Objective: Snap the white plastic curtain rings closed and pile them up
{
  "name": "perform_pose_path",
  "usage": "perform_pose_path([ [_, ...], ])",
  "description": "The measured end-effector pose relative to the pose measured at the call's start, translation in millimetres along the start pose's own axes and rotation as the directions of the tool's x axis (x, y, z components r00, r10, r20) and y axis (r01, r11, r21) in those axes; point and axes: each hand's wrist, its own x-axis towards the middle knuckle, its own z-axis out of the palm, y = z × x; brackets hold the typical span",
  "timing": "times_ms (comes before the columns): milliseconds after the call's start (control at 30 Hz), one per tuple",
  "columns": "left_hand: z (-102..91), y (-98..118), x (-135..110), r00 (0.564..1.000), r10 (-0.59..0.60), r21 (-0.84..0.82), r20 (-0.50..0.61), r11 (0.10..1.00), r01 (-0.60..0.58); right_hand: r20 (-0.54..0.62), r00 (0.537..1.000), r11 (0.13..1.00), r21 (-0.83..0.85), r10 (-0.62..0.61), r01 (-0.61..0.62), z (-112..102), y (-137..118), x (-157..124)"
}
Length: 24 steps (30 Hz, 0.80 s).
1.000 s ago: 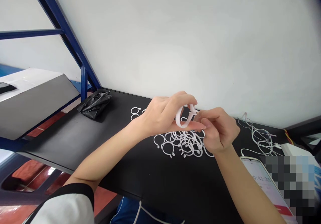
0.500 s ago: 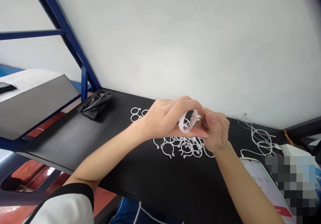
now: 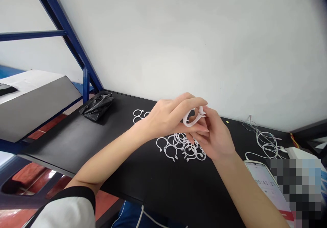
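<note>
My left hand [image 3: 168,116] and my right hand [image 3: 214,134] meet in the air above a black table top [image 3: 143,173]. Between their fingers is a white plastic ring [image 3: 192,119], a wide, flat band, bent into a loop. Both hands hold it, and the fingers hide part of it. Right below my hands lies a tangled pile of thin white plastic rings with small clasps [image 3: 181,148]. Left of my left hand lie a few similar rings [image 3: 138,116].
A crumpled black plastic bag [image 3: 96,107] lies at the table's far left. A phone showing a timer [image 3: 263,183] and a tangle of white cords [image 3: 265,141] lie on the right, by a white box [image 3: 297,153]. A blue steel frame [image 3: 63,34] rises at left against the white wall.
My right hand has turned, showing more of its palm side, and its fingers now wrap closer around the ring. The ring has tilted flatter, and my right hand covers less of the pile's right side.
</note>
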Motion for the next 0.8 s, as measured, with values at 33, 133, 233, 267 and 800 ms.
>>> perform_pose_path([
  [33, -1.0, 0.0, -0.1, 1.000, -0.014, -0.001, 0.020, 1.000, 0.014, -0.027, 1.000, 1.000, -0.011, 0.002, -0.002, 0.7, 0.0, -0.7],
  [133, -4.0, 0.4, 0.1, 0.998, -0.038, 0.005, 0.056, 0.999, 0.038, -0.092, 0.996, 0.999, -0.026, 0.018, -0.021, 1.9, 0.2, -1.3],
  [233, -5.2, 1.3, 1.1, 0.998, -0.042, 0.019, 0.054, 0.999, 0.041, -0.120, 0.993, 0.999, -0.032, 0.021, -0.025, 1.7, -0.3, -0.7],
  [267, -5.1, 1.6, 1.5, 0.998, -0.042, 0.024, 0.050, 0.999, 0.041, -0.123, 0.992, 0.999, -0.034, 0.020, -0.024, 1.5, -0.5, -0.5],
  [800, -4.7, 0.0, -0.5, 0.992, -0.071, 0.019, 0.108, 0.997, 0.070, -0.075, 0.996, 0.991, -0.124, 0.039, -0.049, -3.5, -1.3, 0.3],
])
